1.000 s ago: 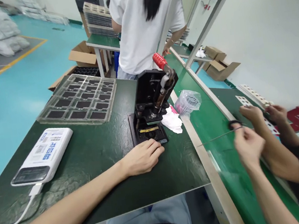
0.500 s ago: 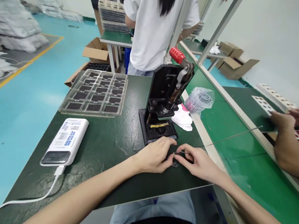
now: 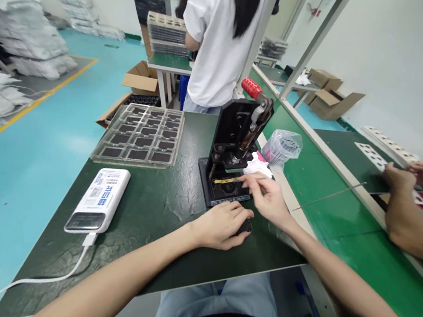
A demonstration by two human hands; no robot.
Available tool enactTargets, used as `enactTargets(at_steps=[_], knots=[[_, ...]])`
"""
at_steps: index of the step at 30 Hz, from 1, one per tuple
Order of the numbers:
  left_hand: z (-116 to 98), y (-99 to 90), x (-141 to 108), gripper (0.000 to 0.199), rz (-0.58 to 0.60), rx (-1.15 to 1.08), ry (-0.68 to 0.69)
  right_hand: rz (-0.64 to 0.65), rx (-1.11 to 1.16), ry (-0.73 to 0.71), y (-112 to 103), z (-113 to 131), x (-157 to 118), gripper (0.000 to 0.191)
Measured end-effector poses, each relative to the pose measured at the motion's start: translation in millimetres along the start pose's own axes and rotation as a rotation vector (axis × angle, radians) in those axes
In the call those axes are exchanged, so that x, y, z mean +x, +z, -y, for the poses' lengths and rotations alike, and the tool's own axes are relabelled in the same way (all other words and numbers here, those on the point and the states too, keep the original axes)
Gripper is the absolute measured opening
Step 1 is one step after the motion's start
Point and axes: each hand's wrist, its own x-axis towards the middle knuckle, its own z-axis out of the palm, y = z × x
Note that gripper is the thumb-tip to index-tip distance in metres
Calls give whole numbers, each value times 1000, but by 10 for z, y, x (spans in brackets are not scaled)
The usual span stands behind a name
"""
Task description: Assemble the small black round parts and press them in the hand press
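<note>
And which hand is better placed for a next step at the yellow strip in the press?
The right hand, likely: its fingers are beside the yellow strip, whereas the left hand sits before the press, around a dark part.

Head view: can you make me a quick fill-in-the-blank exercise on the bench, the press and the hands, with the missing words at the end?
1. The handle grip on top of the black press is coloured ____.
2. The hand with its fingertips by the yellow strip is the person's own ____ one.
3. As the wearer sees it, the clear tray lies to the ____ of the press.
4. The cable plugged into the boxy device is coloured ____.

Missing words: red; right; left; white.
</note>
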Motion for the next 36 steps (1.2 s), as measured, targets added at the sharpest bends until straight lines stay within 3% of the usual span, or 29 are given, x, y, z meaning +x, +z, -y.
enactTargets(at_steps=[3,6,11,13,16,18,22,27,32,36], knots=[[4,30,-5,33,17,26,12,42,-1,-93,209,-123,107,36],[14,25,-3,38,24,-1,6,-2,-4,-112,252,-178,108,32],[48,-58,0,51,53,-165,2,-206,-50,-95,-116,-28,-149,25],[63,-100,1,57,67,-227,-1,-85,-99,-49,-336,35,-317,20],[74,-149,-1,64,79,-269,-33,214,-182,15,-570,37,-606,18],[71,-162,-7,65,83,-285,-54,261,-205,38,-618,-9,-783,17],[48,-132,-23,68,70,-316,-103,160,-162,74,-532,-82,-944,19],[19,-43,-36,70,33,-331,-171,70,3,137,-300,-49,-842,18],[-1,21,-42,74,-7,-397,-231,74,-4,53,-85,-65,-817,15],[-12,54,-28,76,-15,-454,-272,72,-54,8,-59,-104,-854,13]])
